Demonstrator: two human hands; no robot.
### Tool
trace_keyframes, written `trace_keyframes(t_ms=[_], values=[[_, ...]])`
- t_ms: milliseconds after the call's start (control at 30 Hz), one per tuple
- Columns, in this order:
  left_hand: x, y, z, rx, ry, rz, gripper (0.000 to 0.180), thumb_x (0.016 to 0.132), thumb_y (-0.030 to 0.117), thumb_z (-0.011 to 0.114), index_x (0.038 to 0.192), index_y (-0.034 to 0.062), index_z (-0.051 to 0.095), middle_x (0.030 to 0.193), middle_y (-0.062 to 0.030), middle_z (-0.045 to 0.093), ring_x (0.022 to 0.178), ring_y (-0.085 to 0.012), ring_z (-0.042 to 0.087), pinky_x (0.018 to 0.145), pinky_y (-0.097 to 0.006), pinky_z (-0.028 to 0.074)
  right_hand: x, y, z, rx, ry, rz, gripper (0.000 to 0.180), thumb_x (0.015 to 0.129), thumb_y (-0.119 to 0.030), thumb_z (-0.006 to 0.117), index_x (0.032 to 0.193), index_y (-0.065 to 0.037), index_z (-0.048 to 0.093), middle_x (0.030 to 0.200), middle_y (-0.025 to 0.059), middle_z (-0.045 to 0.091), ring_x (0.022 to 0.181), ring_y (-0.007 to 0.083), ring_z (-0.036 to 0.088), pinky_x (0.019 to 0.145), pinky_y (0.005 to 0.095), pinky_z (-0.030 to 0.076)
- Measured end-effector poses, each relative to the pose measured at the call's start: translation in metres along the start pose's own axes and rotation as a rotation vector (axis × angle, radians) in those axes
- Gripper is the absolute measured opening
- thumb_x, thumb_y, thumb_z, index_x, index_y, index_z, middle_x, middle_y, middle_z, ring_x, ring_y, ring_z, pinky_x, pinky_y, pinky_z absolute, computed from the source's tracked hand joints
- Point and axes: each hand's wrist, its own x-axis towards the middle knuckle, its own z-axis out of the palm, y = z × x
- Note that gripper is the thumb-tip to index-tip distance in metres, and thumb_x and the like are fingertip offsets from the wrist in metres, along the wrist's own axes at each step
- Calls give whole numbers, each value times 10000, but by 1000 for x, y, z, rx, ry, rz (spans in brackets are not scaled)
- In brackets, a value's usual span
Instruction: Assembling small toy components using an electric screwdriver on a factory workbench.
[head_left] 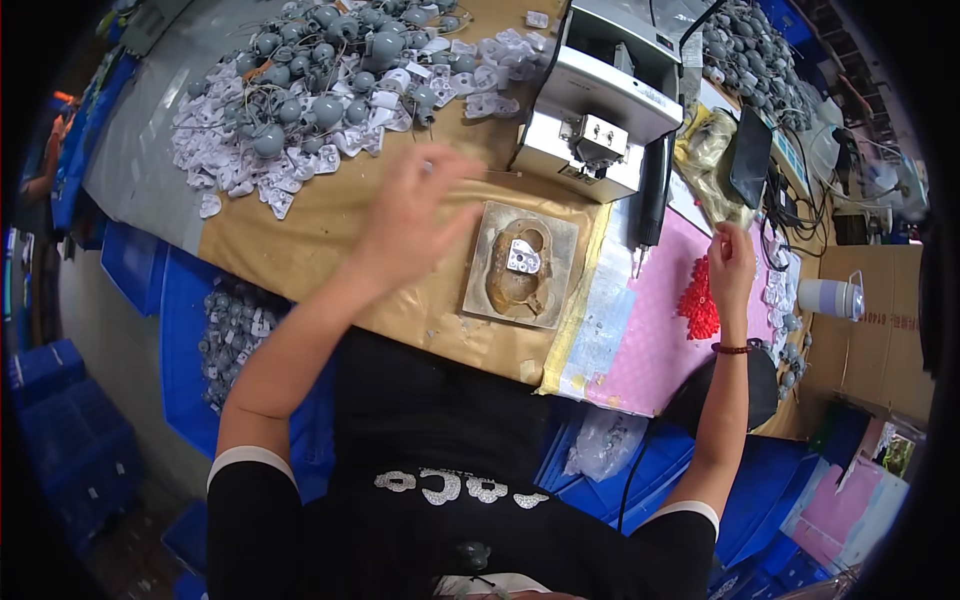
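My left hand (410, 220) is raised over the brown-covered bench, left of a square metal fixture (480, 290). Motion smears its fingers, so whether they hold anything cannot be told. In the fixture's hollowed recess sits a small white plate with holes (523, 257). At the right, my right hand (732, 265) has its fingertips pinched together at the lower end of a clear, yellowish plastic bag (712, 165). What lies between those fingertips is hidden. Beside this hand is a cluster of small red parts (698, 305) on a pink sheet (650, 330).
Grey round parts with wires (330, 110) and white plates (250, 160) are heaped at the back left. A white machine (600, 100) stands behind the fixture, with a black electric screwdriver (655, 190) beside it. A blue bin (185, 350) sits below the bench's left edge. A cup (832, 298) is far right.
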Motion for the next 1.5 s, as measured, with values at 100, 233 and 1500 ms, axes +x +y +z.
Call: trace_keyframes(t_ms=[100,233,1500], values=[[-5,-42,1,198,-23,-71,423,805,119,771,1211,108,652,1190,-121,576,1132,-334,550,965,-432,460,3,-72,-1,279,-59,-82,133,883,-20,699,1015,-15,682,867,80,647,742,165,623,672,299,503],[-6,-63,11,28,-81,-116,405,817,80,749,1208,94,647,1203,-127,585,1104,-336,579,921,-401,495,-21,-160,23,597,-263,-257,157,828,4,768,960,-22,688,932,76,689,786,155,664,682,278,528],[-76,50,-22,-1041,-422,-363,197,991,136,554,1061,9,688,1171,-102,588,1061,-191,584,927,-319,466,-43,-219,39,497,-268,-437,119,847,-9,734,958,-36,700,777,67,666,648,205,653,548,315,517]])
